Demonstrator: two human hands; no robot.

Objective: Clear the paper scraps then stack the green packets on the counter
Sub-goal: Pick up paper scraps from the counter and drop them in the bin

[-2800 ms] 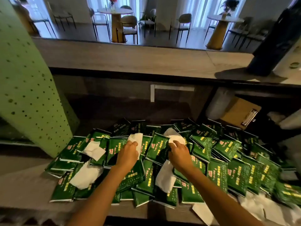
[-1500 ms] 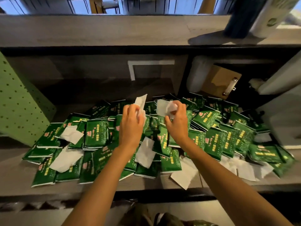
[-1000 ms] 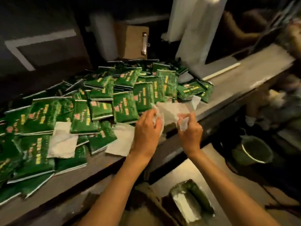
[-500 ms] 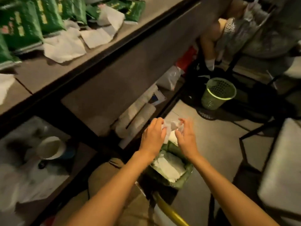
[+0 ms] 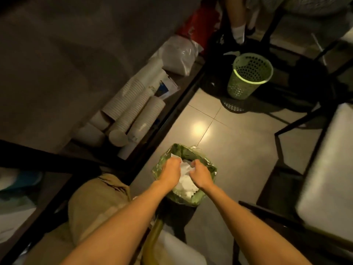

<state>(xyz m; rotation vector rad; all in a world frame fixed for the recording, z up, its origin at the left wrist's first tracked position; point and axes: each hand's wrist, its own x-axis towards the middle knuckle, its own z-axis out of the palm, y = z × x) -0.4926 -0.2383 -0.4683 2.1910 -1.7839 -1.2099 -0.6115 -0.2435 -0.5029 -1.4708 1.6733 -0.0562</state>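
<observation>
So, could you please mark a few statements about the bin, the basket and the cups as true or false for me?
1. The left hand and the right hand are both over the lined bin. True.
2. White paper scraps lie in that bin. True.
3. The green perforated basket is stuffed with paper. False: no paper shows in it.
4. The paper cup stacks stand upright. False: they lie on their sides.

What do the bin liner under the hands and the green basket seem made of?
Bin liner: thin, glossy, translucent green plastic film; it crinkles and glints. Green basket: probably rigid moulded plastic, matte; even rows of round holes, smooth rim.
</observation>
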